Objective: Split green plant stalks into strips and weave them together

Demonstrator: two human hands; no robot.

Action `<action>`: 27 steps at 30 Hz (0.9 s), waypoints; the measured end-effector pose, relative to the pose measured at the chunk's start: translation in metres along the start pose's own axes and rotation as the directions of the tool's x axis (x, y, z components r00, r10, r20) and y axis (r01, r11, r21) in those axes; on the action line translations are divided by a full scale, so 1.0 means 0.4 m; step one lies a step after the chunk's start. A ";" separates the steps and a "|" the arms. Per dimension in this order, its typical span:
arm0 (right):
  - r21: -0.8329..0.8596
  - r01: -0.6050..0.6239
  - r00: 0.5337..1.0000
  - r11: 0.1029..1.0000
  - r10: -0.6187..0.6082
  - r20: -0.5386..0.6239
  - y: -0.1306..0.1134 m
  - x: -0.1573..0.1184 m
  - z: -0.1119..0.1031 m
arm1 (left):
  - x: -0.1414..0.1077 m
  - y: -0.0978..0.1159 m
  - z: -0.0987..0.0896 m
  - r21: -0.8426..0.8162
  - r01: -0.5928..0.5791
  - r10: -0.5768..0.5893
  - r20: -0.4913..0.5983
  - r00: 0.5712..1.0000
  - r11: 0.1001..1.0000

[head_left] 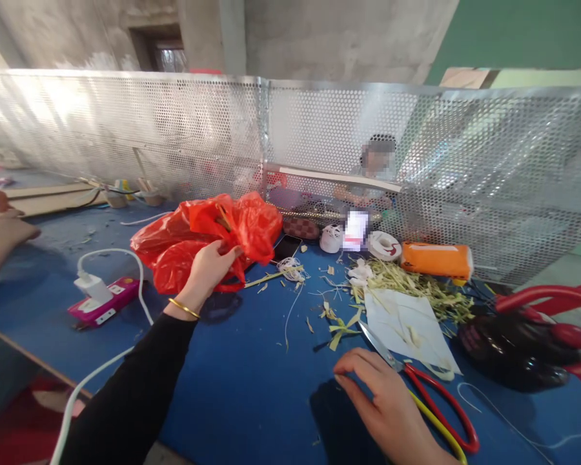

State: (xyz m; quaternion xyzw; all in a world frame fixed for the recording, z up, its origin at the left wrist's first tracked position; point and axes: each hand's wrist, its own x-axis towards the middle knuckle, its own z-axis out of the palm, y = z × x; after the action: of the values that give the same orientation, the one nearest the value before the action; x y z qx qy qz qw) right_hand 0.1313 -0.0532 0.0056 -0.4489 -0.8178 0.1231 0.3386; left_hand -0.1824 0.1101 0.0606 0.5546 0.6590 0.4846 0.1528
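A crumpled red plastic bag (174, 239) lies on the blue table at centre left. My left hand (210, 268), in a black sleeve with a gold bangle, pinches the bag's near right edge. Some dry stalks show at the bag's top; the rest of its contents are hidden. Lower right, my right hand (385, 400) hovers palm down just over the table, fingers loosely bent and thumb near the forefinger. Nothing shows in it. Directly beside it lie scissors (440, 407) with red and yellow handles, their blades partly on a white paper sheet (407, 323).
Plant scraps (416, 284) pile beside an orange packet (436, 259), a tape roll (385, 246) and a lit phone (356, 231). A dark pot (513, 352) stands right. A purple power strip (106, 302) trails a white cable. A perforated metal screen (319, 129) runs behind; another person's hand (4, 229) is far left.
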 end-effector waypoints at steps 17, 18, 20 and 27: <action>-0.445 0.477 0.879 0.758 -0.426 0.217 -0.027 0.560 0.162 | 0.112 0.044 0.033 -0.094 -0.268 0.264 -0.050 0.963 0.959; -0.435 0.445 0.895 0.783 -0.397 0.202 -0.021 0.564 0.167 | 0.116 0.042 0.029 -0.096 -0.275 0.274 -0.024 0.962 0.957; -0.407 0.359 0.933 0.840 -0.321 0.160 -0.021 0.559 0.183 | 0.114 0.043 0.030 -0.114 -0.274 0.277 0.012 0.961 0.955; -0.178 -0.065 0.998 0.982 0.060 -0.036 -0.069 0.524 0.308 | 0.087 0.065 0.111 -0.077 -0.165 0.159 -0.077 0.984 0.983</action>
State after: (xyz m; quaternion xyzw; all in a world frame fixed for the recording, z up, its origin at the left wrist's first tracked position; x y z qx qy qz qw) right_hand -0.0456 0.1152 0.0214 -0.5047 -0.8058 0.0527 0.3052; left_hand -0.1463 0.1593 0.0718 0.5820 0.5961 0.5416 0.1124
